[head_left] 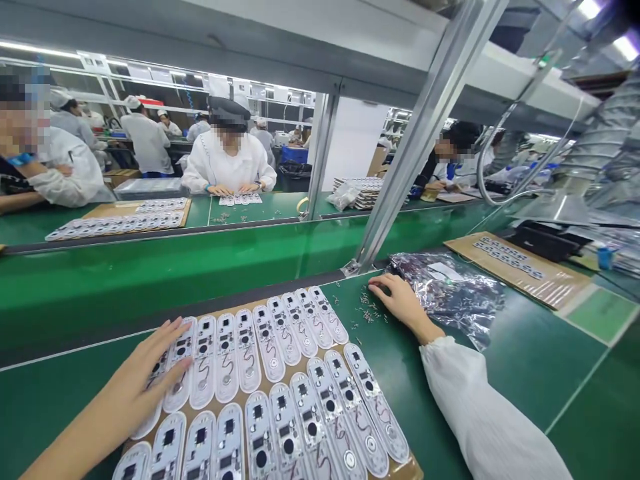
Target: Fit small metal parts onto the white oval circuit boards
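**Two hands at rows of white circuit boards on a green workbench**

The left hand lies on the white circuit boards, its fingers spread and resting across the nearest boards. The boards are long, round-ended strips, each with a black chip and a thin curving wire. They stand side by side in two fanned rows on a cardboard sheet directly in front of the person. The right hand rests on the green mat beyond the boards, its fingers pressed together and holding nothing visible. Its fingertips are just beside a scatter of tiny metal parts, and a crinkled foil bag lies just past the hand. A gathered white sleeve covers the right forearm. Farther right, a second cardboard sheet carries a line of small pale pieces. Across the bench, a co-worker in a white coat has both hands at a few more boards.
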Demonstrator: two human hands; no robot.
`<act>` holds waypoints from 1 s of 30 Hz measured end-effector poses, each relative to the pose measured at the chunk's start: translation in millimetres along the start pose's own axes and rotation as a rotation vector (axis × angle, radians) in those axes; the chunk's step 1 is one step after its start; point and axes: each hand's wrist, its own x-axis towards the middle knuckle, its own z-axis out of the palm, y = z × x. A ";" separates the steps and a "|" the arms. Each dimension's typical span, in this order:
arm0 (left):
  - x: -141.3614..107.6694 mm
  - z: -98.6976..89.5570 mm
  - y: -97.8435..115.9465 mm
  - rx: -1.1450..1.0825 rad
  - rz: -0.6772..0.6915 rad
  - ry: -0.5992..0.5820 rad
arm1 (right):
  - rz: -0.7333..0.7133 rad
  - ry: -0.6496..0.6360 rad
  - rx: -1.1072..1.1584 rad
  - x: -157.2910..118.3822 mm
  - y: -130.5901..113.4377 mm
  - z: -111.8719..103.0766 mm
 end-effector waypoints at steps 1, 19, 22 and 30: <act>-1.2 4.3 -0.3 -0.020 -0.011 -0.011 | -0.016 -0.021 0.002 1.6 -1.3 1.1; -6.4 14.3 14.8 -0.130 -0.123 0.042 | -0.073 -0.285 0.096 -3.9 -14.2 -11.2; -5.8 14.5 15.8 -0.144 -0.131 0.053 | -0.069 -0.309 0.110 -3.6 -14.0 -11.9; -5.8 16.2 15.3 -0.157 -0.145 0.063 | -0.120 -0.334 0.126 -7.7 -23.8 -23.8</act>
